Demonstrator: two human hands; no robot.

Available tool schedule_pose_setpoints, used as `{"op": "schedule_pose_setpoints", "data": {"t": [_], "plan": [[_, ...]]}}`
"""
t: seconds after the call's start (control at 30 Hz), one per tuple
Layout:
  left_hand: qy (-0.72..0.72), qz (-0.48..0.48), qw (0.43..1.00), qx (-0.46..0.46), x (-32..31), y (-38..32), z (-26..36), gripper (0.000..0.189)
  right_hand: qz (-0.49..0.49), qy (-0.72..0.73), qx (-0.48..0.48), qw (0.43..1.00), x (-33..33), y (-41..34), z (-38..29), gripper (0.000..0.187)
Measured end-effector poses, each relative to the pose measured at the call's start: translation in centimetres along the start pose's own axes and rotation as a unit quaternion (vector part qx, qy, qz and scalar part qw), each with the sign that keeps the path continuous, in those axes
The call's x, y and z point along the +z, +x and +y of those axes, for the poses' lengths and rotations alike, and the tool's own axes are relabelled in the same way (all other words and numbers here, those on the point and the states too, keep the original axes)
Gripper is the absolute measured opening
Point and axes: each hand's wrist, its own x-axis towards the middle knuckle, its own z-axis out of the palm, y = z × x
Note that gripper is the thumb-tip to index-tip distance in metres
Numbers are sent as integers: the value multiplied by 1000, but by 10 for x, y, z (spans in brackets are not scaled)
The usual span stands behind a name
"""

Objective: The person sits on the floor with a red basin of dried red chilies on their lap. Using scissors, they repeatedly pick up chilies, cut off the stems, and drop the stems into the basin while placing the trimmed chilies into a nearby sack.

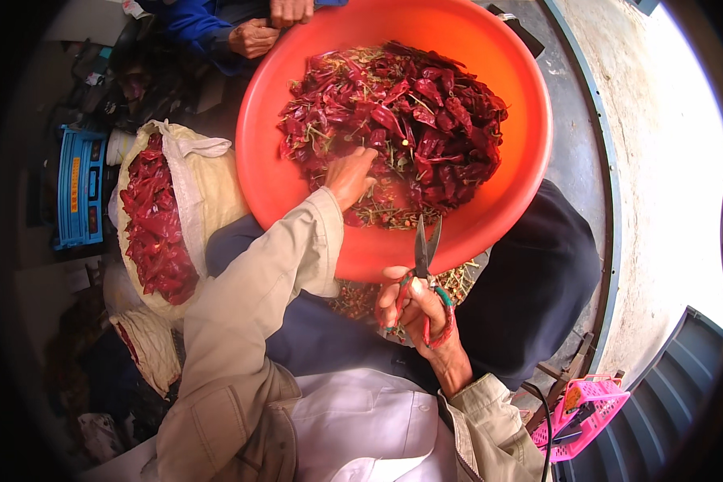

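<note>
Dried red chili peppers are heaped in a large orange-red plastic basin before me, with cut stems among them. My left hand reaches into the basin at the near left edge of the heap; its fingertips touch the peppers, and whether they pinch one is hard to see. My right hand holds scissors by their handles, wrapped in red and green. The scissors' blades stand apart and point at the basin's near wall.
An open woven sack of red peppers stands left of the basin, with a blue plastic crate beyond it. Another person's hands are at the basin's far left rim. Stem scraps lie below the basin; a pink basket stands lower right.
</note>
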Motion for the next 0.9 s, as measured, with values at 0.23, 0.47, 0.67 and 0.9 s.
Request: {"op": "schedule_pose_setpoints", "data": {"t": [0.23, 0.47, 0.67, 0.9], "plan": [[28, 29, 998, 55, 14, 15, -8, 36, 0, -19, 12, 1000, 3, -1, -4, 52], [-198, 76, 977, -12, -5, 12, -4, 22, 20, -65, 36, 997, 9, -4, -9, 51], [-599, 14, 792, -116, -56, -20, 26, 28, 52, -118, 29, 991, 17, -5, -5, 47], [-775, 8, 629, -56, -82, -53, 53, 32, 72, -156, 10, 985, 33, -18, -6, 46]]}}
